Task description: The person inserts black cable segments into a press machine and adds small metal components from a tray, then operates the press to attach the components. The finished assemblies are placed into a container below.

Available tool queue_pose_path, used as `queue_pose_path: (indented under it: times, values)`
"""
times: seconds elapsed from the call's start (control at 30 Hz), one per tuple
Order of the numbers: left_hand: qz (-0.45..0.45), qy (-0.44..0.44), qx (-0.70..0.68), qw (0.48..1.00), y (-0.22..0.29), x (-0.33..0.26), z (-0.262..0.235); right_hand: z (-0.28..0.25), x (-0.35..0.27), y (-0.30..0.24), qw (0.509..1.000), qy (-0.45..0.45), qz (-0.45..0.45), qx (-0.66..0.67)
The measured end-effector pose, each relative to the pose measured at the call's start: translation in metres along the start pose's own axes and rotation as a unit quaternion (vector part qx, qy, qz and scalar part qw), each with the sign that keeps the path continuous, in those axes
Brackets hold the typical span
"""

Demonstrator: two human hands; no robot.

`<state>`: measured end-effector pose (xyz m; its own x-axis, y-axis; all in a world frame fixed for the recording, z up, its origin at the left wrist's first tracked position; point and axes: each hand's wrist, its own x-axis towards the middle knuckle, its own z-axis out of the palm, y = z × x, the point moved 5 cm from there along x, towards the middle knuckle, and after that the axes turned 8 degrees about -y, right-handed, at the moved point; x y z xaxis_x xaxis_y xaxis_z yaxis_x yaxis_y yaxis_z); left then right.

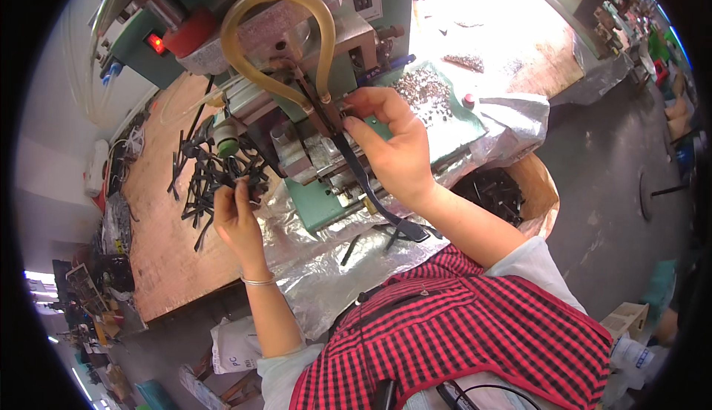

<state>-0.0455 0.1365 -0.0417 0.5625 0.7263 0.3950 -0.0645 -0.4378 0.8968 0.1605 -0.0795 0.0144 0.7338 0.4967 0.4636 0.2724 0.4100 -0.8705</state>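
The light-brown, flat wooden tabletop (159,243) at left looks matt. Nearer, the crinkled silver foil sheet (326,250) shines. The thin black plastic-looking strips (202,187) at left are smooth, dully glossy; the looped amber rubbery tube (326,39) at the far side is smooth, glossier. Nearest, the red-and-black checked cloth apron (452,328) is matt.

The surface (159,261) under my work is brown wood, bare to the left of my left hand (239,221). At that hand's fingertips lies a heap of black strips (204,195). A machine's green base (311,208) sits between my 2 hands. Nearer me, silver foil (304,250) covers the edge, carrying 1 short black strip (351,250). Beyond my right hand (397,146), a green tray (467,123) holds small metal pieces (424,91).
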Motion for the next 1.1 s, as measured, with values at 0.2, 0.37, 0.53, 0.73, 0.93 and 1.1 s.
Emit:
queue_pose_path:
  times: [0.2,0.37,0.53,0.73,0.93,1.1]
  values:
    - [0.223,0.035,0.017,0.974,0.115,-0.008,0.027,0.016,0.002,-0.020,0.994,-0.026,0.054,0.096]
    - [0.431,-0.146,0.245,0.856,0.170,-0.040,0.072,0.013,-0.006,-0.047,0.995,-0.077,0.056,-0.001]
    - [0.501,-0.184,0.198,0.822,0.157,-0.040,0.116,-0.037,0.018,-0.022,0.988,-0.097,0.110,-0.054]
    - [0.483,-0.178,0.183,0.837,0.154,-0.039,0.122,-0.168,-0.002,0.053,0.967,0.143,0.076,-0.195]
    - [0.476,-0.178,0.201,0.838,0.152,-0.042,0.119,-0.152,-0.018,0.035,0.819,0.040,0.011,-0.572]
    - [0.410,-0.176,0.182,0.876,0.144,-0.055,0.108,-0.147,-0.016,0.049,0.781,0.006,0.025,-0.625]
